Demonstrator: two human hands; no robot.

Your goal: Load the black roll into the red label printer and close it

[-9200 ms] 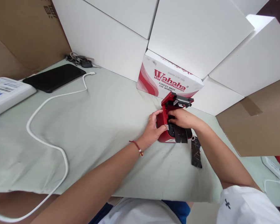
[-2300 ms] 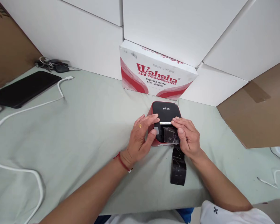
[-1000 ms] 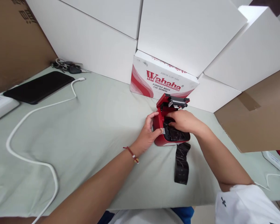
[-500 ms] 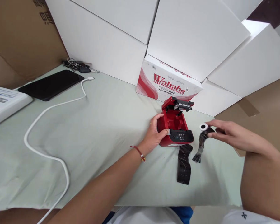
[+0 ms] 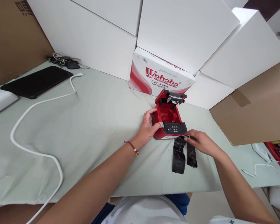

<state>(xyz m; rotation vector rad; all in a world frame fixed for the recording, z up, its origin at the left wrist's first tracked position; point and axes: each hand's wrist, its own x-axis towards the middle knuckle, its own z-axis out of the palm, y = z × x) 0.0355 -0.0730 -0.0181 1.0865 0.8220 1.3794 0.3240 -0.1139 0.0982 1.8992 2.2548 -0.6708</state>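
Observation:
A red label printer (image 5: 169,113) with a black front panel stands with its lid raised; its inner bay shows red. My left hand (image 5: 145,130) grips its left side, thumb on the front corner and fingers behind. Close to the printer's front right corner, my right hand (image 5: 200,142) is closed in a pinch on a small roll, mostly hidden by the fingers. A crinkled black strip (image 5: 192,157) hangs from that roll. Beside it, a second black strip (image 5: 178,158) lies on the cloth in front of the printer.
Behind the printer stands a white and red Wahaha carton (image 5: 162,77). A black phone (image 5: 37,81), keys (image 5: 65,60) and a white cable (image 5: 35,152) lie to the left. A brown carton (image 5: 252,102) stands at right, with a white device (image 5: 262,151) beyond it.
My right hand has brought the roll left and down, to the printer's front right corner. The roll's white end is now mostly hidden. My left hand keeps its grip.

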